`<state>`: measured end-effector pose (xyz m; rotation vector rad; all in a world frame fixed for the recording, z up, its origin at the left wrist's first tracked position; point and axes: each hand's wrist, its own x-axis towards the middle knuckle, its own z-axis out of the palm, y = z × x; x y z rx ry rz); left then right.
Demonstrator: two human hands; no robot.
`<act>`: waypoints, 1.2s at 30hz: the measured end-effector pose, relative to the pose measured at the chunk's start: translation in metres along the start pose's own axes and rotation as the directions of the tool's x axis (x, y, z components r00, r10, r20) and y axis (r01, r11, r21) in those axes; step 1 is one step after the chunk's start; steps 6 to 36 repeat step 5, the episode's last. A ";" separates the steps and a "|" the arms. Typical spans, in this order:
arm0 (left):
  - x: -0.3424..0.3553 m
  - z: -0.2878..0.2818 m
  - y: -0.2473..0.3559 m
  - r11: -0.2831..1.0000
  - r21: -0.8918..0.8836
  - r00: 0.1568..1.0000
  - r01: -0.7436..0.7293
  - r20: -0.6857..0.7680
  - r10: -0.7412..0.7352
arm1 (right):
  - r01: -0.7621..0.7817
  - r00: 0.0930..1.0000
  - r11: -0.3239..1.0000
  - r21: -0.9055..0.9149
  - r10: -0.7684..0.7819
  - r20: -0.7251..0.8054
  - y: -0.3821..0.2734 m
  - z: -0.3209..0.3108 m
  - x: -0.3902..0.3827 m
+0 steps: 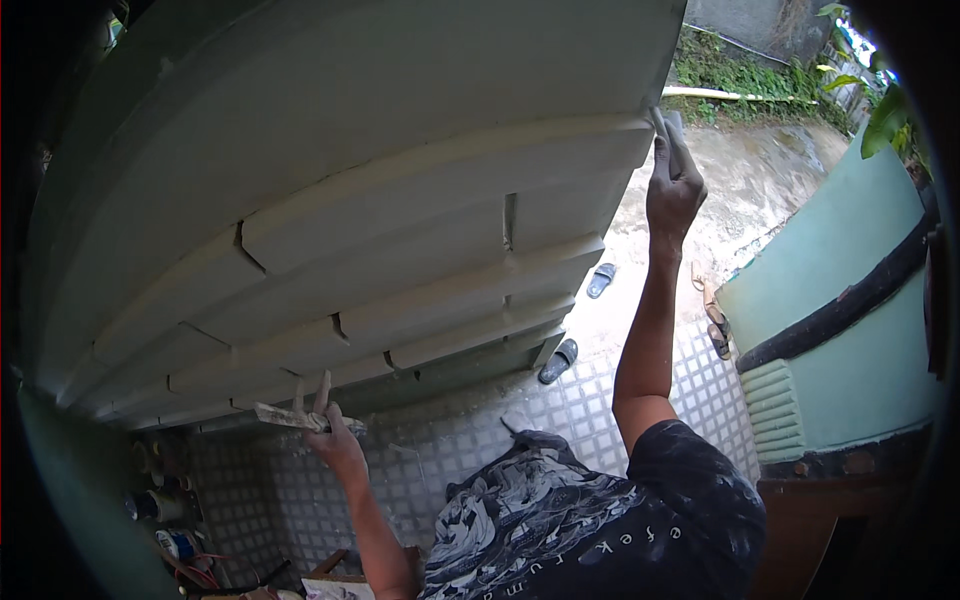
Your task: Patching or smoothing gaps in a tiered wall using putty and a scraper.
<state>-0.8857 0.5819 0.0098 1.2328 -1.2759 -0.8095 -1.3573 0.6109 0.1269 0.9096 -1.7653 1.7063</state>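
A pale wall (400, 225) with stepped horizontal ledges and short dark grooves fills the left and middle. High at its right edge is my right hand (675, 195), its fingers closed around a flat grey piece (673, 128) that touches or nearly touches the corner of a ledge. Its exact kind cannot be made out. Lower down, in front of the bottom ledges, my left hand (338, 440) grips a flat, putty-smeared scraper (290, 416). One or two of that hand's fingers stretch upward past the tool. Dust whitens both hands.
Tiled floor (690, 400) lies below. Dark sandals (558, 362) rest by the wall's foot, with more footwear (718, 330) farther right. A low green wall (850, 240) bounds the right side. Cans (155, 505) and clutter stand at lower left. Concrete ground (760, 165) stretches outside.
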 end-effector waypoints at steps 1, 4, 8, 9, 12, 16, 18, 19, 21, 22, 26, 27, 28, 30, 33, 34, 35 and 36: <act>0.008 0.002 0.000 1.000 -0.003 1.000 0.001 -0.003 -0.001 | 0.012 0.997 1.000 0.009 -0.011 -0.079 0.007 -0.001 0.004; 0.033 0.009 0.001 0.985 -0.022 0.979 -0.169 0.114 0.170 | 0.001 0.997 0.969 0.247 0.018 -0.075 0.015 0.011 -0.001; 0.040 0.014 0.001 0.982 -0.022 0.974 -0.186 0.130 0.187 | -0.155 0.988 0.932 0.327 0.151 0.037 0.012 0.010 -0.011; 0.040 0.014 0.001 0.982 -0.022 0.974 -0.186 0.130 0.187 | -0.155 0.988 0.932 0.327 0.151 0.037 0.012 0.010 -0.011; 0.040 0.014 0.001 0.982 -0.022 0.974 -0.186 0.130 0.187 | -0.155 0.988 0.932 0.327 0.151 0.037 0.012 0.010 -0.011; 0.040 0.014 0.001 0.982 -0.022 0.974 -0.186 0.130 0.187 | -0.155 0.988 0.932 0.327 0.151 0.037 0.012 0.010 -0.011; 0.040 0.014 0.001 0.982 -0.022 0.974 -0.186 0.130 0.187 | -0.155 0.988 0.932 0.327 0.151 0.037 0.012 0.010 -0.011; 0.040 0.014 0.001 0.982 -0.022 0.974 -0.186 0.130 0.187 | -0.155 0.988 0.932 0.327 0.151 0.037 0.012 0.010 -0.011; 0.040 0.014 0.001 0.982 -0.022 0.974 -0.186 0.130 0.187 | -0.155 0.988 0.932 0.327 0.151 0.037 0.012 0.010 -0.011; 0.040 0.014 0.001 0.982 -0.022 0.974 -0.186 0.130 0.187 | -0.155 0.988 0.932 0.327 0.151 0.037 0.012 0.010 -0.011; 0.040 0.014 0.001 0.982 -0.022 0.974 -0.186 0.130 0.187 | -0.155 0.988 0.932 0.327 0.151 0.037 0.012 0.010 -0.011; 0.040 0.014 0.001 0.982 -0.022 0.974 -0.186 0.130 0.187 | -0.155 0.988 0.932 0.327 0.151 0.037 0.012 0.010 -0.011; 0.040 0.014 0.001 0.982 -0.022 0.974 -0.186 0.130 0.187 | -0.155 0.988 0.932 0.327 0.151 0.037 0.012 0.010 -0.011; 0.040 0.014 0.001 0.982 -0.022 0.974 -0.186 0.130 0.187 | -0.155 0.988 0.932 0.327 0.151 0.037 0.012 0.010 -0.011; 0.040 0.014 0.001 0.982 -0.022 0.974 -0.186 0.130 0.187 | -0.155 0.988 0.932 0.327 0.151 0.037 0.012 0.010 -0.011; 0.040 0.014 0.001 0.982 -0.022 0.974 -0.186 0.130 0.187 | -0.155 0.988 0.932 0.327 0.151 0.037 0.012 0.010 -0.011; 0.040 0.014 0.001 0.982 -0.022 0.974 -0.186 0.130 0.187 | -0.155 0.988 0.932 0.327 0.151 0.037 0.012 0.010 -0.011; 0.040 0.014 0.001 0.982 -0.022 0.974 -0.186 0.130 0.187 | -0.155 0.988 0.932 0.327 0.151 0.037 0.012 0.010 -0.011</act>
